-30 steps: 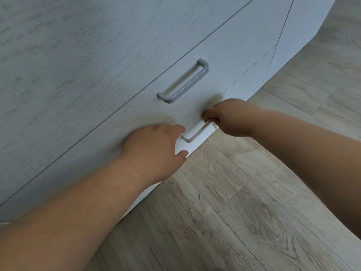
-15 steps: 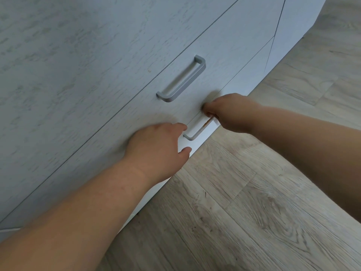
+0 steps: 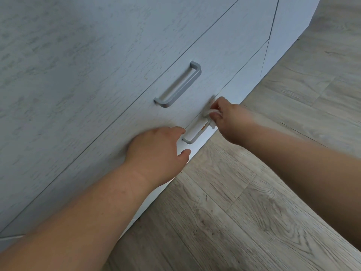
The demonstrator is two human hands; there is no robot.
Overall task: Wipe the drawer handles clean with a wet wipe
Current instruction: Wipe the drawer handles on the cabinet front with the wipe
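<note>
Two grey bar handles sit on the pale wood-grain drawer fronts [image 3: 97, 94]. The upper handle [image 3: 178, 86] is free. On the lower handle [image 3: 192, 136] there is an orange smear near its far end. My right hand [image 3: 228, 119] pinches a white wet wipe [image 3: 210, 118] and holds it against the far end of the lower handle. My left hand [image 3: 156, 151] presses flat on the bottom drawer front just left of that handle, fingers straight.
The cabinet's side panel [image 3: 289, 26] ends at the upper right. Light wood-look flooring [image 3: 244, 212] runs along the base of the drawers and fills the right half of the view.
My right hand has shifted slightly right and upward along the lower handle, and the wipe now shows between its fingers. My left hand has stayed in place on the drawer front.
</note>
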